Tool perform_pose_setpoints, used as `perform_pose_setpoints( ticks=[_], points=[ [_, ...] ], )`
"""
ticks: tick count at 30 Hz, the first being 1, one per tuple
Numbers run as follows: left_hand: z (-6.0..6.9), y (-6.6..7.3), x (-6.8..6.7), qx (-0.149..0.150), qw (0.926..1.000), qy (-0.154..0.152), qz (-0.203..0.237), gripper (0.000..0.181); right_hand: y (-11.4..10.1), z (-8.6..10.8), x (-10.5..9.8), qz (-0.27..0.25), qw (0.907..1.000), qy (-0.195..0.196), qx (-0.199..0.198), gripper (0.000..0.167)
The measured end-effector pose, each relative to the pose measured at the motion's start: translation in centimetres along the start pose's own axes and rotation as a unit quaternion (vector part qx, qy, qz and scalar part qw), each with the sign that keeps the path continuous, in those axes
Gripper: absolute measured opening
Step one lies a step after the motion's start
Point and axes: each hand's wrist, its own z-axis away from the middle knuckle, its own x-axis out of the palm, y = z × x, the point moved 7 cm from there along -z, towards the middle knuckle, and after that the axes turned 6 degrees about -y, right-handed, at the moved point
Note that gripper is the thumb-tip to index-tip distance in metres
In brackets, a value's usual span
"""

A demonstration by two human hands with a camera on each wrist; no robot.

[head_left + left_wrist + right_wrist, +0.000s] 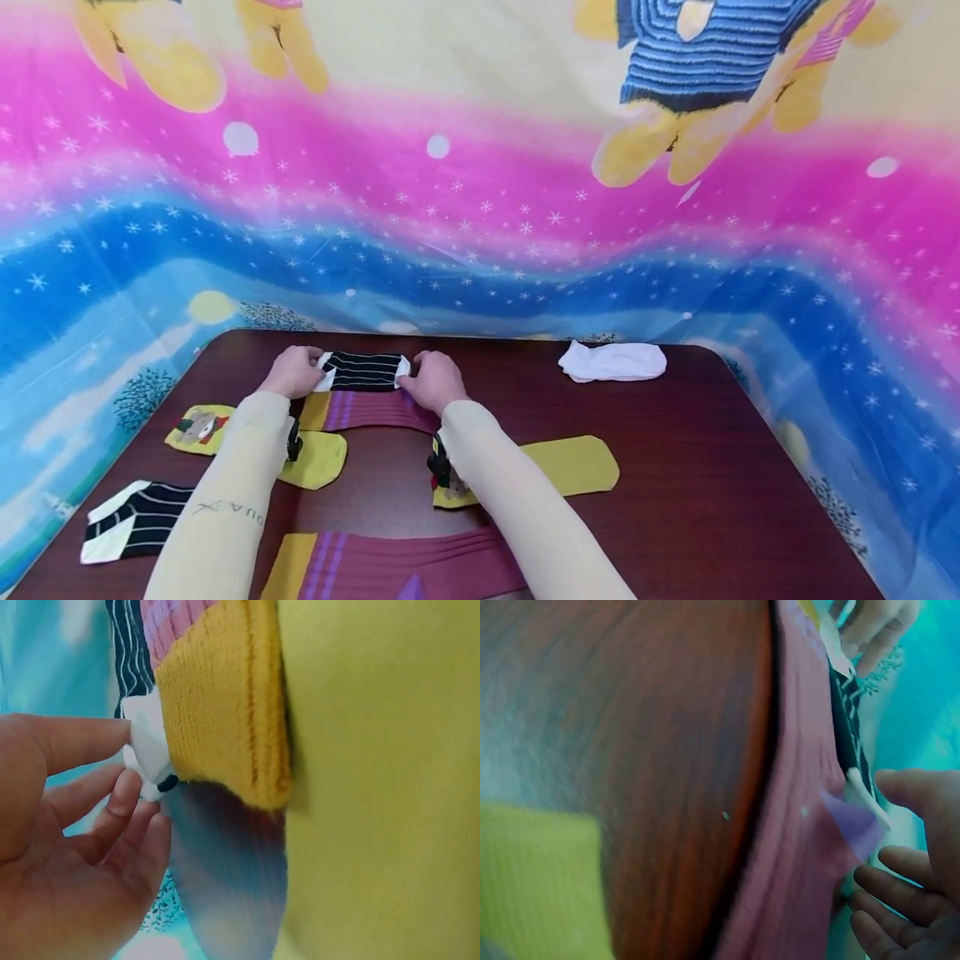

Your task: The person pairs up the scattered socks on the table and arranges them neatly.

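At the table's far left side lies a black sock with white stripes and white ends (pixel 367 372). My left hand (pixel 294 372) pinches its left white end; the left wrist view shows that white end (pixel 148 735) between thumb and fingers of the hand (pixel 82 810). At the right white end is my right hand (pixel 435 379). In the right wrist view this hand (pixel 922 862) has its fingers spread and its thumb beside the white edge (pixel 866 799). Just nearer than the striped sock lies a maroon sock with a yellow cuff (pixel 367 411).
A white sock (pixel 613 362) lies at the back right. Yellow socks lie under the left forearm (pixel 318 460) and the right forearm (pixel 573 464). Another striped sock (pixel 138 521) is at the left edge, and a second maroon sock (pixel 390 562) at the front. Patterned cloth (pixel 480 208) hangs behind.
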Motion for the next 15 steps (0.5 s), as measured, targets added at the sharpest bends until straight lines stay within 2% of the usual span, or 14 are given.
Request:
perform_pose_setpoints(
  ticks=[5,10,15],
  points=[
    [0.15,-0.18,0.17,-0.014,0.9996,0.019,-0.012,0.036,-0.17,0.02,0.31,0.016,0.9996,0.024,-0.005,0.041],
    [0.43,-0.36,0.44,-0.044,0.9989,0.010,0.011,0.023,0.23,0.04,0.69,0.029,0.9987,0.040,-0.015,0.039],
    [0.52,-0.06,0.70,-0.059,0.9982,0.000,0.004,0.029,0.45,0.08,1.01,0.046,0.9976,0.045,-0.025,0.037]
  ],
)
